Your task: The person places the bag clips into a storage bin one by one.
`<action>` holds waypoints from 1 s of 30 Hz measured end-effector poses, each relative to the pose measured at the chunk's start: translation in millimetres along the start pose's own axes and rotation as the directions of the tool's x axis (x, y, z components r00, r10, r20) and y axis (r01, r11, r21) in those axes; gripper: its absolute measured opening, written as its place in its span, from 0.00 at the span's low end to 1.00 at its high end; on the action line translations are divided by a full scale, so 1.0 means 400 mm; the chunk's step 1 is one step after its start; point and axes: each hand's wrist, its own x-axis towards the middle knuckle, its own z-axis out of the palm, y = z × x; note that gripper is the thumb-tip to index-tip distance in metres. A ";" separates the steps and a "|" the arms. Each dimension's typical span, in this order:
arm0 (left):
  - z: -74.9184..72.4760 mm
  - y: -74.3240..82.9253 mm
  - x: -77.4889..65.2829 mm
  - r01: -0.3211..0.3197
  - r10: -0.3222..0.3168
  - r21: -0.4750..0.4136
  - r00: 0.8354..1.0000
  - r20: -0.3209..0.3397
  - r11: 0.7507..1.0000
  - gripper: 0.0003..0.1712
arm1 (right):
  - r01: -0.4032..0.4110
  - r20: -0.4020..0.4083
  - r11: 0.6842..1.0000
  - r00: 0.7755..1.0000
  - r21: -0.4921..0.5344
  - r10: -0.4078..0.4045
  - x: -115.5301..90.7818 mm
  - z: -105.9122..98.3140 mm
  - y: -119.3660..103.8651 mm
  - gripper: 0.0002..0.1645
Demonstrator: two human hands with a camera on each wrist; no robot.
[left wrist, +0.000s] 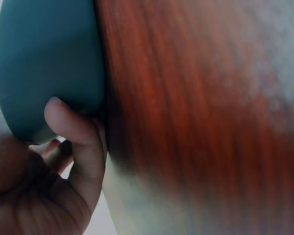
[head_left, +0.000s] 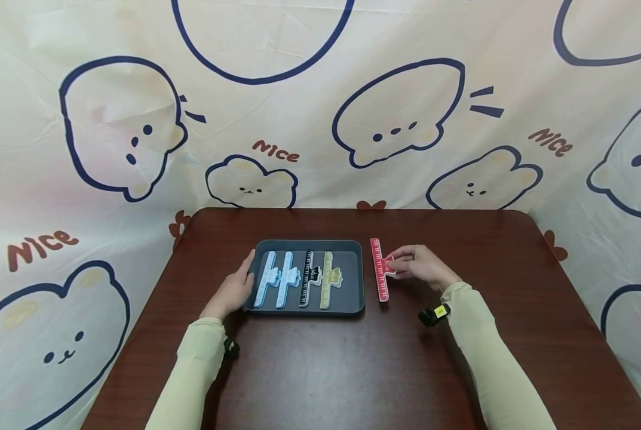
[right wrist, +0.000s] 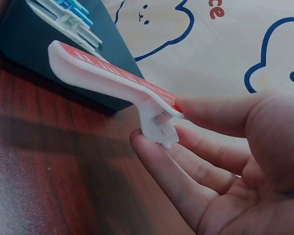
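My right hand (head_left: 419,266) pinches a red ruler clip (head_left: 378,269) by its handle, just right of the tray. In the right wrist view, the red clip's white underside faces the camera and the clip (right wrist: 112,78) is tilted above the tabletop, thumb and fingers on either side of its handle. My left hand (head_left: 236,289) grips the left end of a dark grey tray (head_left: 309,312); up close, a digit presses the tray's outer wall (left wrist: 51,54). Two blue clips (head_left: 267,279), a black clip (head_left: 306,279) and a yellow-green clip (head_left: 328,279) lie side by side in the tray.
A dark brown wooden table (head_left: 298,370) bears the tray. Behind and at both sides hangs a pale curtain (head_left: 315,119) printed with blue-outlined bears. Black camera straps are on both wrists, over light green sleeves (head_left: 478,334).
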 end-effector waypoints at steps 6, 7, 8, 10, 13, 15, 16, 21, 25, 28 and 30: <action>0.001 -0.004 0.002 0.007 -0.007 -0.006 1.000 0.002 1.000 0.35 | -0.013 0.004 0.998 1.000 0.060 0.013 0.000 0.011 0.000 0.24; 0.001 -0.004 0.002 0.009 -0.009 -0.006 1.000 0.001 1.000 0.35 | -0.008 0.006 0.998 1.000 0.067 0.008 0.001 0.012 -0.001 0.23; 0.001 -0.005 0.002 0.011 -0.011 -0.006 1.000 0.001 1.000 0.35 | -0.003 0.010 0.997 1.000 0.073 0.002 0.002 0.014 -0.002 0.24; 0.001 -0.005 0.002 0.012 -0.012 -0.007 1.000 0.000 1.000 0.35 | 0.009 0.018 0.997 1.000 0.081 -0.010 0.003 0.017 -0.003 0.24; 0.000 -0.003 0.001 0.008 -0.008 -0.005 1.000 0.001 1.000 0.35 | 0.011 0.018 0.996 1.000 0.089 -0.013 0.005 0.020 -0.005 0.25; 0.000 -0.002 0.001 0.004 -0.004 -0.006 1.000 0.001 1.000 0.35 | 0.014 0.023 0.996 1.000 0.085 -0.016 0.006 0.022 -0.005 0.26; 0.000 -0.001 0.001 0.003 -0.003 -0.007 1.000 0.001 1.000 0.35 | 0.014 0.024 0.996 1.000 0.085 -0.016 0.007 0.022 -0.004 0.26; 0.000 0.002 0.000 0.005 -0.005 -0.006 1.000 0.003 1.000 0.35 | -0.008 0.018 0.996 1.000 0.086 0.007 0.008 0.024 -0.002 0.24; -0.002 0.005 -0.002 0.004 -0.004 0.000 1.000 -0.002 1.000 0.35 | -0.005 0.024 0.997 1.000 0.080 0.003 0.010 0.032 -0.009 0.24; -0.003 0.005 -0.003 0.001 -0.001 0.001 1.000 -0.002 1.000 0.35 | -0.004 0.026 0.997 1.000 0.083 0.002 0.013 0.042 -0.017 0.24; -0.004 0.006 -0.004 0.001 -0.001 -0.002 1.000 -0.003 1.000 0.35 | -0.005 0.022 0.997 1.000 0.081 0.004 0.015 0.052 -0.023 0.25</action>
